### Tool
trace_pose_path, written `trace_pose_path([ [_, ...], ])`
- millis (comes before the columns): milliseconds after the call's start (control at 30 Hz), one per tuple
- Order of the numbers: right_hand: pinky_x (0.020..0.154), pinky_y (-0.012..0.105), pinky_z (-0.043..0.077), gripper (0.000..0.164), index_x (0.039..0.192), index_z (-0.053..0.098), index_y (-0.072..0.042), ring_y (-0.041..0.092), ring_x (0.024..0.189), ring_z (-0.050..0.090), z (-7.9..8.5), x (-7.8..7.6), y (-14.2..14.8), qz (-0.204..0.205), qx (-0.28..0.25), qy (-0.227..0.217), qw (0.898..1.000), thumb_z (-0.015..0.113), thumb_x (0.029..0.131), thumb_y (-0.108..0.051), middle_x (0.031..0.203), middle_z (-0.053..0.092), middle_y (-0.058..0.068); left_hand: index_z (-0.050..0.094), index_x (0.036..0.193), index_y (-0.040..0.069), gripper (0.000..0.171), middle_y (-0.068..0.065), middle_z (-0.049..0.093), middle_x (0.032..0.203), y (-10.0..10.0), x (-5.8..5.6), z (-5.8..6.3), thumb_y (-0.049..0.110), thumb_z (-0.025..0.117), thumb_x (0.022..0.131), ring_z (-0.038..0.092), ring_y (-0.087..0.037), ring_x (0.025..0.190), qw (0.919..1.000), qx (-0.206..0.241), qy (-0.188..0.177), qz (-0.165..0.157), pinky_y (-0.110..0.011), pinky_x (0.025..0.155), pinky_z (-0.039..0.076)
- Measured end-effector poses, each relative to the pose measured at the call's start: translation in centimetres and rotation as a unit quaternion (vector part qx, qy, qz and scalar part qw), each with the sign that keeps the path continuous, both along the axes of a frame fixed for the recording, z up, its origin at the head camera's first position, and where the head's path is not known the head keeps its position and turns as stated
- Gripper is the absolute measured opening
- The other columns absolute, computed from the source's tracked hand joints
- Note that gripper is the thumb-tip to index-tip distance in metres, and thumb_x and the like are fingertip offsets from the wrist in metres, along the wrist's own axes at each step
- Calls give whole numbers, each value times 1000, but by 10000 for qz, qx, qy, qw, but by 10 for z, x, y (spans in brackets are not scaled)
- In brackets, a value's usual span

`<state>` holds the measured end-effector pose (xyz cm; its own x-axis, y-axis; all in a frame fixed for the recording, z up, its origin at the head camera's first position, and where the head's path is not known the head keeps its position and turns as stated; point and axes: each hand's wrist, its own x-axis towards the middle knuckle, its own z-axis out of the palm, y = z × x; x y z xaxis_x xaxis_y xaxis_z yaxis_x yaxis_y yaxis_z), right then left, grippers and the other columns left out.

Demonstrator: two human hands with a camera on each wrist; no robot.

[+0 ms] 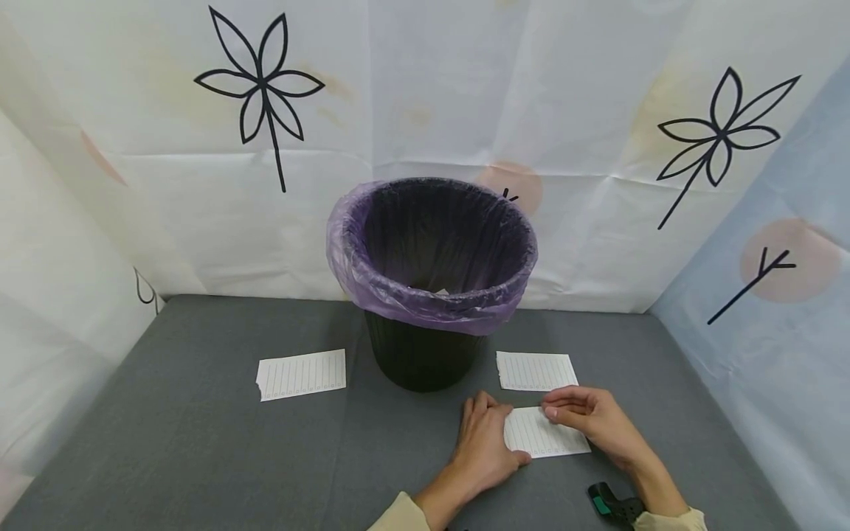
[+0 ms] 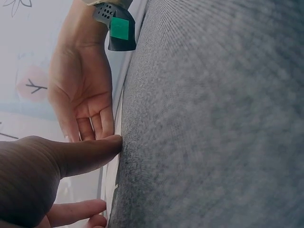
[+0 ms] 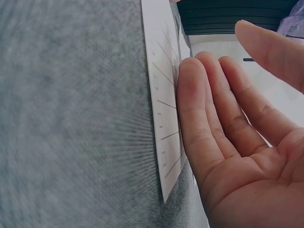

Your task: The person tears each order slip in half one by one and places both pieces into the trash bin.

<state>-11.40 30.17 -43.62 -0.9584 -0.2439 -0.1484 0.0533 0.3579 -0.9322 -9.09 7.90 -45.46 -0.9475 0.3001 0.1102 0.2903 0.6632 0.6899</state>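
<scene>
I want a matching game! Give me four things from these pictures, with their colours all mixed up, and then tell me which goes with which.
Things:
1. bin bag
2. tabletop
3. wrist-strap patch
4. lined paper slips

Colours:
A. green
B. white
C. purple
D. dark grey

Right pairs: 1-C, 2-D, 3-A, 4-B

No words, numbers or brands are legible. Marks too small to read line one long edge of the left paper slip (image 1: 302, 375), nearest the table's (image 1: 199, 457) left edge, and the front paper slip (image 1: 539, 434), farthest from its back edge.
</scene>
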Motion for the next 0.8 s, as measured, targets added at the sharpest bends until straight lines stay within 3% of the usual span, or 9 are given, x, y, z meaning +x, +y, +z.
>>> trace_pose_path([
  [233, 80, 28, 57, 39, 121, 61, 16, 16, 95, 71, 1, 1, -1, 13, -65, 97, 9999, 72, 96, -11, 112, 69, 26, 76, 108, 6, 54, 2, 52, 101, -2, -1, 0, 22, 98, 61, 43, -16, 92, 9996, 283, -58, -3, -32, 87, 42],
  [500, 82, 24, 56, 47, 125, 60, 15, 17, 96, 72, 0, 4, -4, -397, -25, 597, 9974, 80, 87, -4, 115, 68, 28, 75, 98, 9, 44, 4, 52, 94, -5, -3, -3, 17, 98, 61, 45, -13, 89, 9985, 519, 9, -149, -30, 87, 42],
  [800, 84, 24, 55, 46, 122, 65, 11, 20, 100, 70, -1, 2, -1, 130, 615, 829, 9946, 83, 85, -10, 115, 71, 22, 72, 92, 11, 38, 8, 52, 87, -10, -5, -4, 12, 97, 63, 43, -8, 84, 9970, 697, -86, -315, -26, 79, 41],
])
